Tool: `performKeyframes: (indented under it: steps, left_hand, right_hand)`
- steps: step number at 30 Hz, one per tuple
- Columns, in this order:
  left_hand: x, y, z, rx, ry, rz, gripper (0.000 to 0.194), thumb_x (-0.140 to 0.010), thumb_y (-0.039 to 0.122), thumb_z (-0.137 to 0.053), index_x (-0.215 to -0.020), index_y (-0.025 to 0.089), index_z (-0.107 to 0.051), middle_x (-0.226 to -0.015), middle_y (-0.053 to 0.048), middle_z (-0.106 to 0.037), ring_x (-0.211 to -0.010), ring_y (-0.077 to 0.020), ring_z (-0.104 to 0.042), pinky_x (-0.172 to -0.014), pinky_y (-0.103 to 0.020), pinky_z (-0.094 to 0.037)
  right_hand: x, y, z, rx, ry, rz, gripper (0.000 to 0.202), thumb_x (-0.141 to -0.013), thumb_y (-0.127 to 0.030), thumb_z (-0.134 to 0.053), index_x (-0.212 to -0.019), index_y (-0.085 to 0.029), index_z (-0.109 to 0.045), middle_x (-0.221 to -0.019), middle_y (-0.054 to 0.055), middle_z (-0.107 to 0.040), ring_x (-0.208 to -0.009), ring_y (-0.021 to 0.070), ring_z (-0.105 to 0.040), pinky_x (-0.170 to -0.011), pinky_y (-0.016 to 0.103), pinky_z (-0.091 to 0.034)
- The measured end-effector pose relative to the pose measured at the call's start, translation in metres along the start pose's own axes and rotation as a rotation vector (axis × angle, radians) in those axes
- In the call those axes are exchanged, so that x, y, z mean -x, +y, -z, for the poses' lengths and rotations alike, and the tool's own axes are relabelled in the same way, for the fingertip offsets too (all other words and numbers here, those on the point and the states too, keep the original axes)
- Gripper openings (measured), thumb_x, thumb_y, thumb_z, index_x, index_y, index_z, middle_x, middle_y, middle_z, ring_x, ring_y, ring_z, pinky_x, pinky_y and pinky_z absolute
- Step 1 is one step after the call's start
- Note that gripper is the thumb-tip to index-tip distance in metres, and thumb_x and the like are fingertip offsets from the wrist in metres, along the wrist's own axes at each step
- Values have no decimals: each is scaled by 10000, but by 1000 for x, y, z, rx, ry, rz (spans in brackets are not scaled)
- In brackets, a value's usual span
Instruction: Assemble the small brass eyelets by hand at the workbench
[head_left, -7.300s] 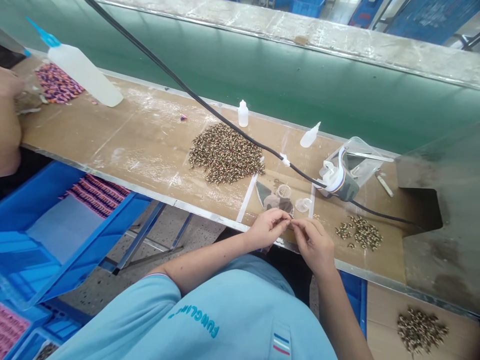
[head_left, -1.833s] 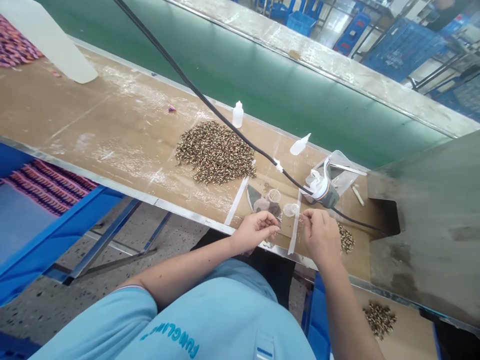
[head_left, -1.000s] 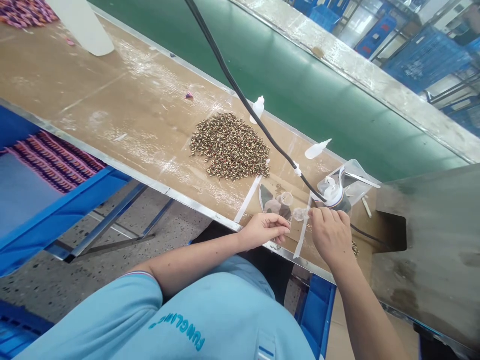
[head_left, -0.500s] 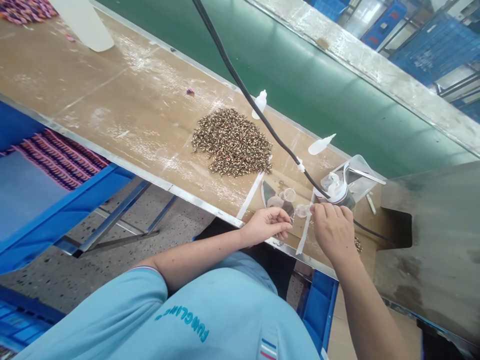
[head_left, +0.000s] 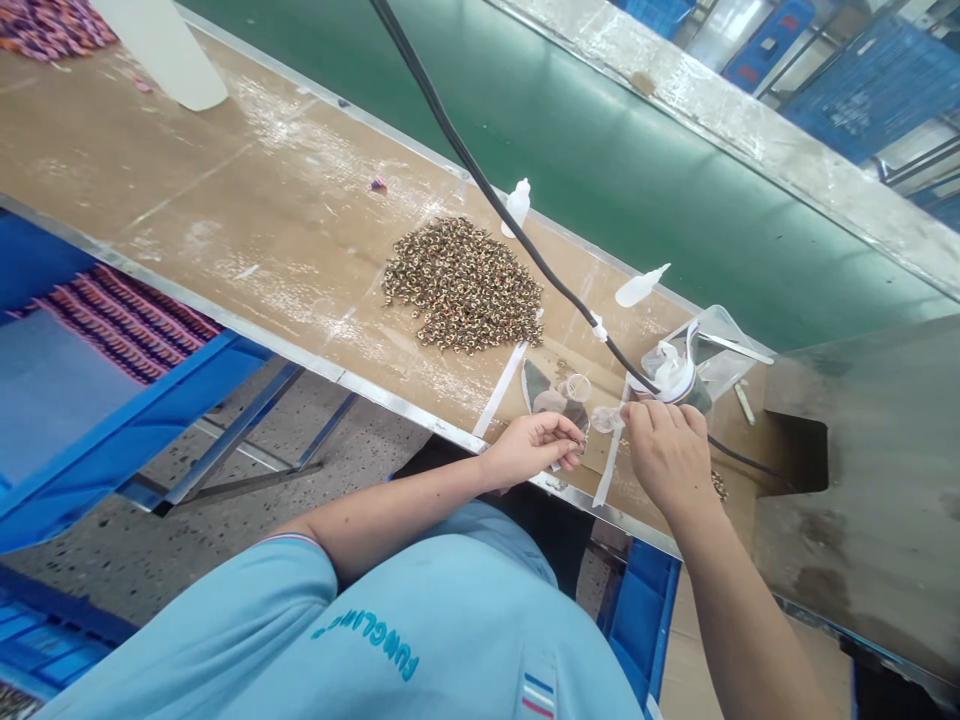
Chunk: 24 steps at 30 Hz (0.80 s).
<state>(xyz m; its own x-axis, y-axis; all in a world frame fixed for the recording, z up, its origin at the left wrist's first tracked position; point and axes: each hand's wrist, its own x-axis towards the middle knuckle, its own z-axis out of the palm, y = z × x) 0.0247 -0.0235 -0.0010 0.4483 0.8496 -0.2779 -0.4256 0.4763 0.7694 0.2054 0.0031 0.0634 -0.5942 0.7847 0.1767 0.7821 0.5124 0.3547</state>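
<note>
My left hand (head_left: 534, 448) is over the table's near edge, its thumb and fingertips pinched together on something too small to make out. To its right, my right hand (head_left: 667, 450) is closed, knuckles up, with its fingertips beside a small clear round dish (head_left: 604, 419); what it holds is hidden. A second clear round cup (head_left: 577, 388) stands near a dark, partly see-through piece (head_left: 536, 385) just beyond my left hand. Further up the table lies a large pile of small brown and cream pieces (head_left: 463, 285).
White bottles (head_left: 517, 207) lie or stand along the far edge. A black cable (head_left: 480, 178) crosses above the table. An open bag (head_left: 671, 370) sits beyond my right hand, near a metal panel (head_left: 885, 480). A blue crate (head_left: 150, 420) is at lower left.
Both hands stay almost in place, with only slight finger movement. The whole view has shifted very slightly.
</note>
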Motion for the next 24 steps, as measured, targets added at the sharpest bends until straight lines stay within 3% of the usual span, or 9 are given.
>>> performKeyframes:
  steps: [12, 19, 24]
  left_hand:
    - [2, 4, -2, -20, 0, 4, 213, -728, 259, -692, -799, 120, -546, -618, 6, -621, -578, -84, -609, -602, -216, -481]
    - [2, 4, -2, -18, -2, -5, 194, -725, 230, -690, -787, 118, -544, -612, 12, -620, -567, -73, -602, -579, -199, -470]
    - [3, 6, -2, -23, -1, 8, 193, -722, 227, -691, -787, 117, -547, -603, 12, -626, -549, -65, -596, -563, -187, -461]
  right_hand:
    - [1, 1, 1, -24, 1, 11, 282, -932, -213, -357, -719, -186, -540, -701, 52, -556, -685, 180, -433, -718, 310, -264]
    - [6, 2, 1, -112, 17, -69, 224, -917, -213, -392, -762, -187, -550, -694, 43, -553, -669, 177, -421, -711, 307, -264]
    - [7, 0, 2, -5, 36, -30, 247, -921, -200, -388, -729, -186, -543, -675, 38, -550, -650, 175, -416, -720, 305, -266]
